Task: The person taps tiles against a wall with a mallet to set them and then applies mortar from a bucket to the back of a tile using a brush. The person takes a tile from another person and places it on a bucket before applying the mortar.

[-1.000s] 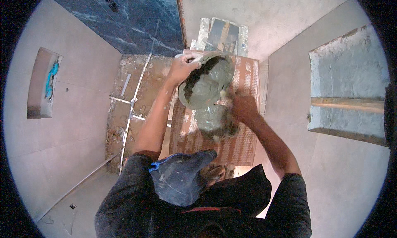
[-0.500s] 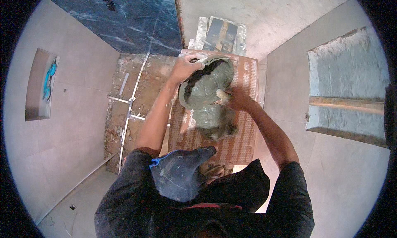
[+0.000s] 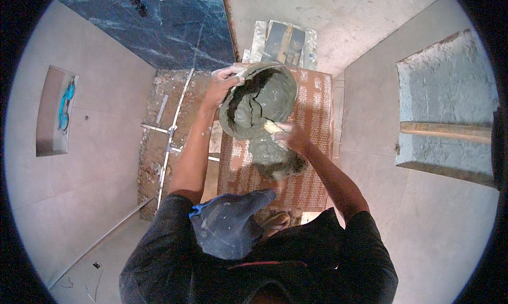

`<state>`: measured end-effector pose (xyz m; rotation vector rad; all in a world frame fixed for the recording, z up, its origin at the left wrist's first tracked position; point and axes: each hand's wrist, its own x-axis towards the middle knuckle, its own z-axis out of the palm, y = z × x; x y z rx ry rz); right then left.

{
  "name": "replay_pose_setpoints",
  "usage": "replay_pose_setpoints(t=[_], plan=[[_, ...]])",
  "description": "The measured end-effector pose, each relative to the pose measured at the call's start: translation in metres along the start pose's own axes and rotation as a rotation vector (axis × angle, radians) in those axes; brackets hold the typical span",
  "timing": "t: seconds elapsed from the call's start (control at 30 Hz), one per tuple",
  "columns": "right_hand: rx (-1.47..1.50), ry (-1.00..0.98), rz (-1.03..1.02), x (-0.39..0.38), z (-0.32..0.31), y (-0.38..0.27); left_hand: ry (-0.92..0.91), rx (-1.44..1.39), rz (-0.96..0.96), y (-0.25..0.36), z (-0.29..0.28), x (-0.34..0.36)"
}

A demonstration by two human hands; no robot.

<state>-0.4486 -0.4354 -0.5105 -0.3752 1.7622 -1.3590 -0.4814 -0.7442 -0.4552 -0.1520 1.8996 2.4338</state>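
Note:
A round bucket of wet grey mortar is tipped over a reddish-brown tile, whose ribbed back faces up. My left hand is closed on the bucket's rim at its upper left. In my right hand is a tool with a pale handle, probably a trowel; its blade is hidden at the bucket's near edge. Below the bucket a heap of mortar lies on the tile.
Beyond the tile lies a stack of flat packages. To the left is a rough dirt strip with white pipes. A wall niche holds a turquoise object. A blue marbled panel and a recessed opening with a wooden bar flank the space.
The bucket has shifted slightly left and turned, so more of its rim and the mortar inside shows. My right hand with the tool has moved left and a little nearer.

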Motion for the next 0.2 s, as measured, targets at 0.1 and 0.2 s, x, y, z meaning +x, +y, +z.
replay_pose_setpoints(t=[0.1,0.2], plan=[[0.026,0.002,0.089,-0.003,0.005,-0.010,0.012,-0.046,0.054,0.003,-0.005,0.001],[0.041,0.037,0.023,-0.003,0.009,0.000,0.032,0.029,-0.018,-0.007,-0.014,0.000]])
